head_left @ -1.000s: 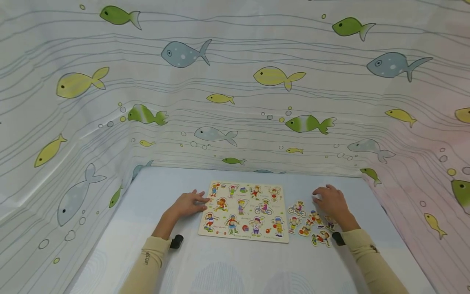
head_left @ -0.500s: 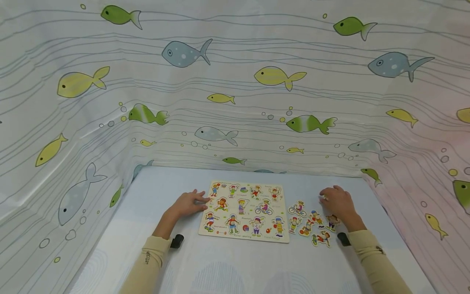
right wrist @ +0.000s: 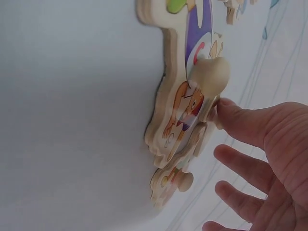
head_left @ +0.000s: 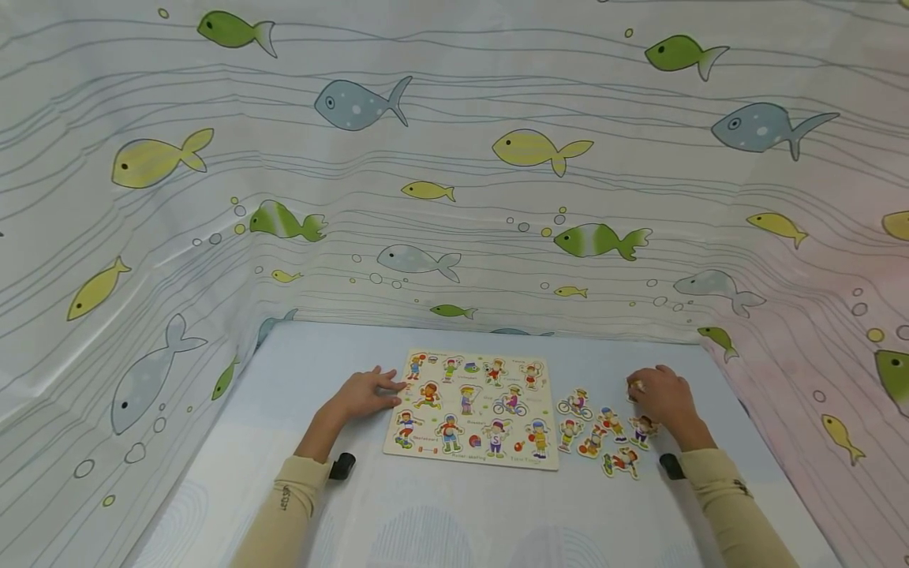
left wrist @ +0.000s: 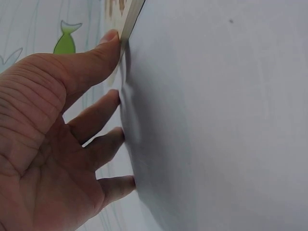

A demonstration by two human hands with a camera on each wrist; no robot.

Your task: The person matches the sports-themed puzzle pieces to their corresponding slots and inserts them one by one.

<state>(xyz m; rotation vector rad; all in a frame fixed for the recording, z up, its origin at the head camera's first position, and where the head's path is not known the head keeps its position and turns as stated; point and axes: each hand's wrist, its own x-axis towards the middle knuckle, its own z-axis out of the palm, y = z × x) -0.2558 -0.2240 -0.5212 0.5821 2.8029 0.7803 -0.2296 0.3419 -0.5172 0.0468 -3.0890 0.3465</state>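
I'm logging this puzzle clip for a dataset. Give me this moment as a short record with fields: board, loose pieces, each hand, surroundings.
board: wooden peg puzzle board, flat on the light blue table
loose pieces: cartoon figure pieces with knobs, clustered right of the board
left hand: fingers straight, flat on the table, thumb at the board's left edge
right hand: over the far end of the cluster; grip unclear
surroundings: fish-print curtain

A pale wooden puzzle board (head_left: 472, 410) printed with bright cartoon children lies on a light blue worktop (head_left: 440, 513), backed by a white curtain (head_left: 454, 197) patterned with green, yellow and grey-blue fish.
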